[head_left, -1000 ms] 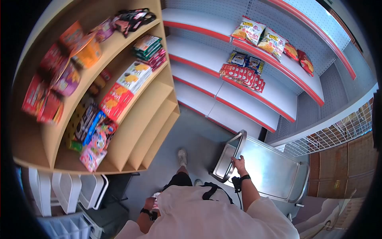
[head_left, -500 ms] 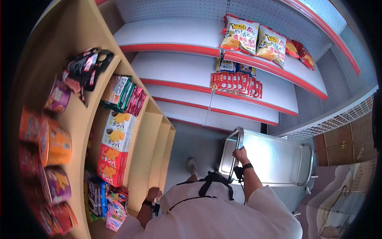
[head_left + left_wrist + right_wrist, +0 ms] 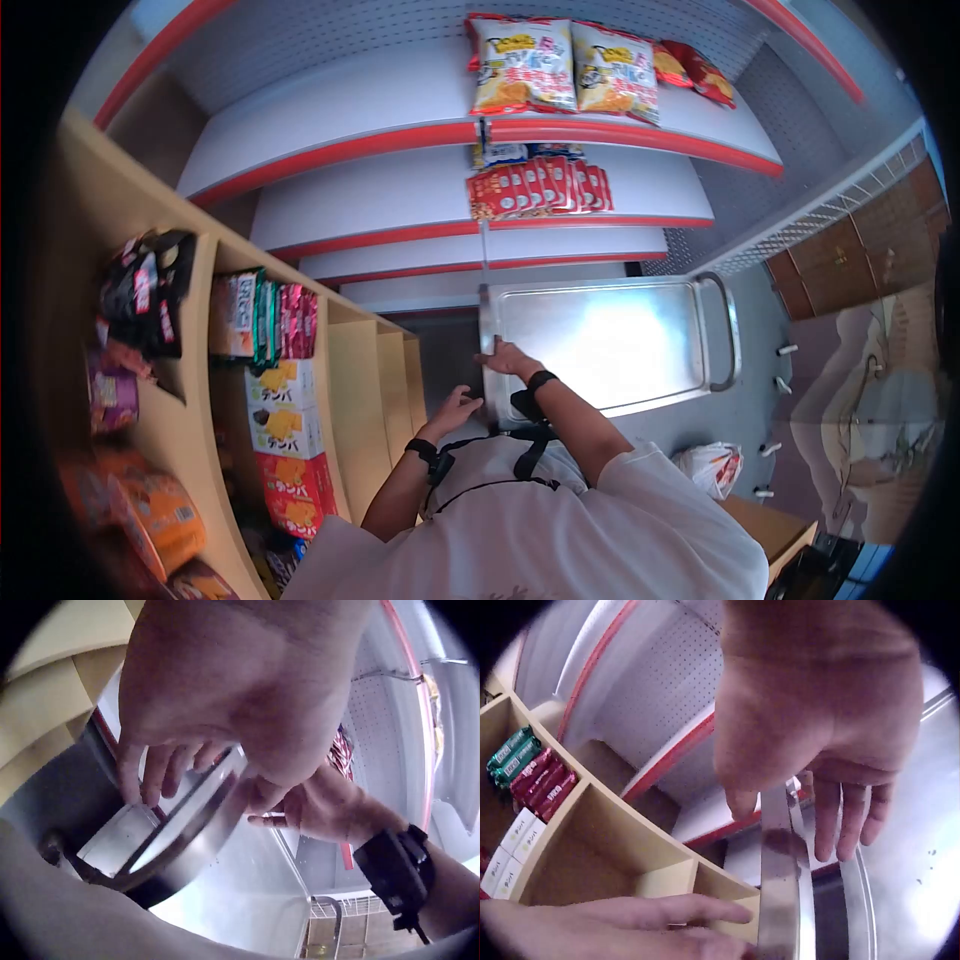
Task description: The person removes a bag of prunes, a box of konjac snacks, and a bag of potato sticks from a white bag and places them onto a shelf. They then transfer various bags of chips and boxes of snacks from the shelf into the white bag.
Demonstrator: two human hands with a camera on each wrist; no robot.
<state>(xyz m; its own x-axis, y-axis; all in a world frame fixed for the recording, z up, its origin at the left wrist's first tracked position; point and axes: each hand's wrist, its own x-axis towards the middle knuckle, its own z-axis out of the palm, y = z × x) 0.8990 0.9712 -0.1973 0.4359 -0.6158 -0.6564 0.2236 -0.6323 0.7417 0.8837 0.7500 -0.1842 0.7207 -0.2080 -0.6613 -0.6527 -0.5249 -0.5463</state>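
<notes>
A stainless steel cart (image 3: 600, 350) with a rimmed flat top stands in front of me. My right hand (image 3: 508, 358) is over its left-end handle (image 3: 778, 900). In the right wrist view the thumb is on one side of the bar and the fingers hang fairly straight on the other. My left hand (image 3: 455, 410) reaches toward the same handle from the left, fingers loosely extended with nothing visible in them. Seen from the left wrist, those fingers (image 3: 157, 776) overlap the bar.
Wooden shelving (image 3: 205, 400) on the left holds red and white snack boxes (image 3: 285, 430), green packets (image 3: 262, 315) and cup noodles (image 3: 160, 510). White red-edged shelves (image 3: 330, 205) ahead carry chip bags (image 3: 523, 65) and red packets (image 3: 540, 188). A white plastic bag (image 3: 712, 468) lies right of me.
The view has turned left, and the cart now lies straight across in front of me. My left hand has come up from my side to the handle. The right hand's fingers have loosened there.
</notes>
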